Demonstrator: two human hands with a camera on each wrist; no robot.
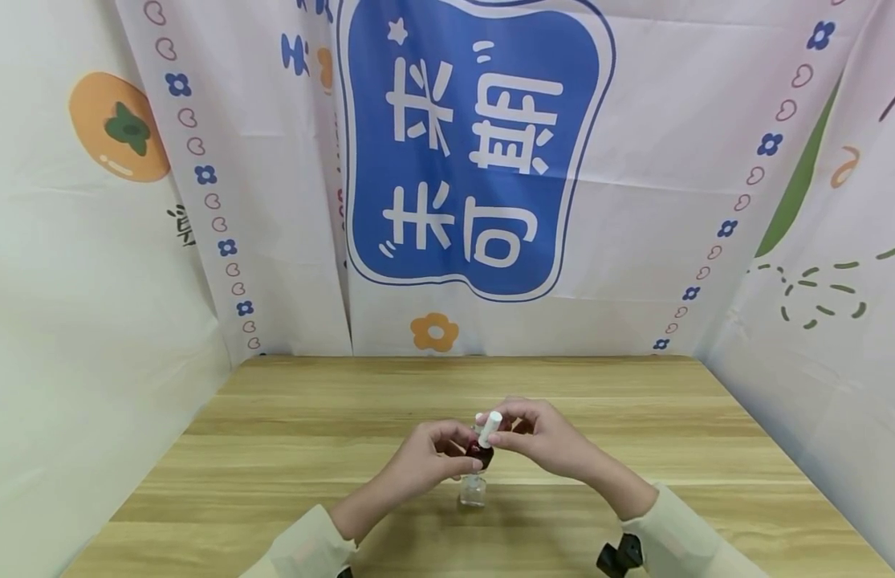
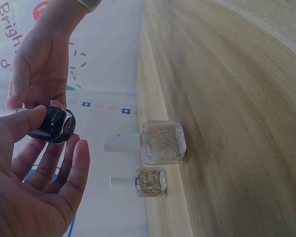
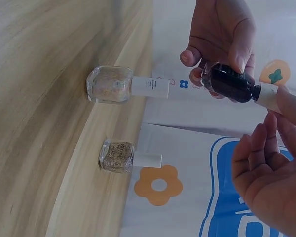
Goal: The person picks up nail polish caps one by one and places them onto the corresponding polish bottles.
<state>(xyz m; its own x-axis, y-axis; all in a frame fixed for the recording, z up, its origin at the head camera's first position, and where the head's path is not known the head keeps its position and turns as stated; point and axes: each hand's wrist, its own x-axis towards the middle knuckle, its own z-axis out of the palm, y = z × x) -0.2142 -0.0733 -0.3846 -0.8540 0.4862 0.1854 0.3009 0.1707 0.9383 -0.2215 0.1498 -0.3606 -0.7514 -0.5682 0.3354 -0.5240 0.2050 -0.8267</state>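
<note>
A dark nail polish bottle (image 3: 231, 83) is held up over the table between both hands, tilted in the head view. My left hand (image 1: 425, 457) grips its glass body between thumb and fingers. At the white cap (image 1: 491, 427), my right hand (image 1: 544, 437) pinches with thumb and fingertips; the cap sits against the bottle's neck. Below the hands a clear nail polish bottle with pale glitter (image 2: 160, 142) stands upright on the table. Beside it is a smaller bottle with gold glitter (image 3: 117, 156), also white-capped and mostly hidden behind the hands in the head view.
The wood-grain table (image 1: 331, 401) runs back to a printed white curtain (image 1: 649, 241) with a blue panel. More white cloth hangs along the left and right sides. A black strap device (image 1: 620, 554) sits at the right sleeve.
</note>
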